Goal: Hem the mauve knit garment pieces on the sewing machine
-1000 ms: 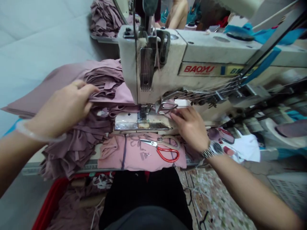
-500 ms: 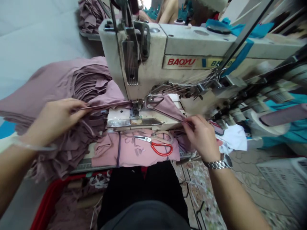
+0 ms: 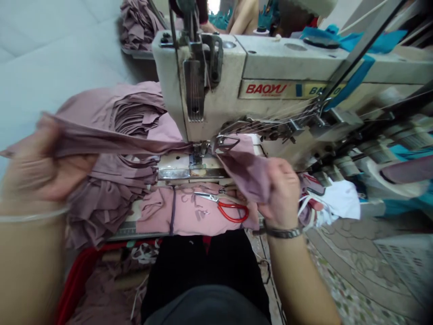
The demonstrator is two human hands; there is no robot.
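Cloth (image 3: pixel 118 145) of dusty purple is held in the left hand (image 3: pixel 50 171). That hand is blurry, but its thumb sits over the cloth. From there the cloth runs straight to the metal foot (image 3: pixel 199 153) of a big white sewing machine (image 3: pixel 230 110). On the foot's other side, the right hand (image 3: pixel 282 192) squeezes a bunched-up purple part (image 3: pixel 248 174). The foot hides the middle, so I can't tell if it is all one piece. A white bracelet (image 3: pixel 34 216) is on the left wrist, a watch (image 3: pixel 286 233) on the right. Near the foot, scissors (image 3: pixel 214 197) with a red handle lie on a pink bundle (image 3: pixel 187 221). A big pile (image 3: pixel 135 115) of purple pieces sits beside the machine. Lower down is a red bin (image 3: pixel 71 282). At the back is another person's arm (image 3: pixel 246 20).
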